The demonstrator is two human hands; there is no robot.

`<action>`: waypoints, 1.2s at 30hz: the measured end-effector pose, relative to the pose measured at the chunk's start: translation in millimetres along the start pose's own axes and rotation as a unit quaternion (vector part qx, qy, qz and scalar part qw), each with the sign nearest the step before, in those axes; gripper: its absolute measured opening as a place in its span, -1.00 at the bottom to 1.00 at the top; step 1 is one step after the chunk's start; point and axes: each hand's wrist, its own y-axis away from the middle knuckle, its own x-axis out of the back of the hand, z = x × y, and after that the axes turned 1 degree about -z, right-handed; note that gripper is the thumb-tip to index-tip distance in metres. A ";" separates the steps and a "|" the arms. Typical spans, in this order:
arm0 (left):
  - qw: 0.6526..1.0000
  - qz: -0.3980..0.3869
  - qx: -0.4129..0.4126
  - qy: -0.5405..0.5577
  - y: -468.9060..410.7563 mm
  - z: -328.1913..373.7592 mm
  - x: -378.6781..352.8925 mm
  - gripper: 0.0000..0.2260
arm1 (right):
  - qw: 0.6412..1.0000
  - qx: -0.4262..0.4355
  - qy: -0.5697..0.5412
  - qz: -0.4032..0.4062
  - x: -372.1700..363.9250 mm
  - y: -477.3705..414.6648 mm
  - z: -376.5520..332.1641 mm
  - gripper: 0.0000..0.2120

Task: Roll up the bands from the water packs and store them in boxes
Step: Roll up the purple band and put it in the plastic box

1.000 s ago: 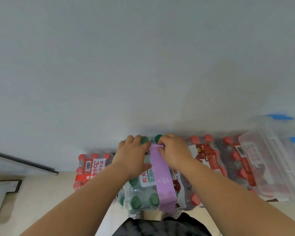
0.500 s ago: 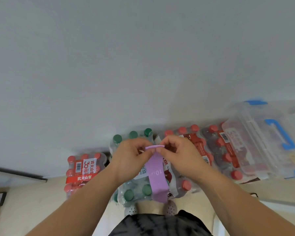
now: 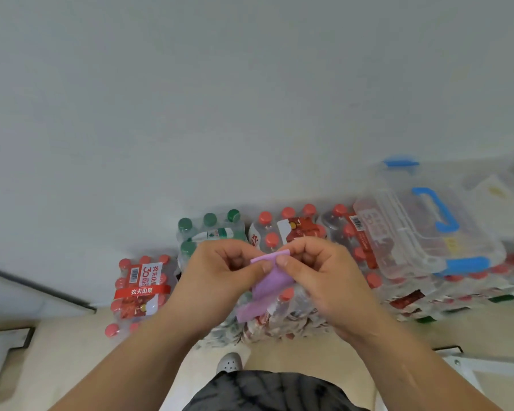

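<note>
A purple band [image 3: 269, 284] hangs between my two hands in front of me, lifted off the water packs. My left hand [image 3: 220, 277] pinches its top edge on the left, thumb against fingers. My right hand [image 3: 321, 277] pinches the same edge on the right. The top end is folded over; the loose tail droops down toward the green-capped water pack [image 3: 209, 229]. A clear plastic box [image 3: 422, 232] with blue handle and latches rests on the red-capped packs [image 3: 297, 229] at the right.
Another red-capped pack [image 3: 141, 289] stands lower at the left. All packs line up against a pale wall [image 3: 250, 99]. The beige floor [image 3: 72, 351] and my shoe [image 3: 229, 361] show below. A white frame [image 3: 487, 366] sits at the lower right.
Both hands lifted the purple band off the green-capped pack and drew it toward me. Its top end is now folded over between my fingers, and the hanging tail looks shorter.
</note>
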 end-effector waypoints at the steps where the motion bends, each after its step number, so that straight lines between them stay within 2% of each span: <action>1: 1.000 0.003 0.000 0.006 6.5 2.0 -8.7 -0.85 | 1.000 0.000 -0.010 -0.003 7.2 8.9 0.5 -0.86; 5: 0.996 0.070 0.015 0.059 33.7 1.4 -47.7 -0.75 | 0.998 -0.024 -0.050 -0.009 35.1 43.6 8.8 -0.85; 7: 0.994 0.079 0.024 0.076 46.7 -0.5 -69.6 -0.69 | 0.997 -0.039 -0.067 -0.007 44.5 60.0 16.3 -0.85; 11: 0.991 0.093 0.038 0.084 66.0 -12.5 -102.1 -0.75 | 0.995 -0.044 -0.092 0.007 60.0 86.3 33.9 -0.76; 20: 0.995 0.083 0.018 0.049 97.2 -9.9 -133.5 -0.77 | 0.999 0.008 -0.049 -0.013 82.4 122.3 39.4 -0.81; 26: 0.993 0.082 0.011 0.079 107.4 -5.8 -145.7 -0.73 | 0.998 0.030 -0.046 -0.013 90.7 130.4 36.1 -0.76; 32: 0.995 0.087 0.006 0.039 109.1 -0.8 -153.3 -0.81 | 0.998 0.046 -0.032 0.007 94.7 136.9 39.6 -0.75; 36: 0.997 0.081 0.006 0.003 106.1 2.8 -159.6 -0.78 | 0.998 0.053 -0.039 0.016 99.4 136.8 38.9 -0.70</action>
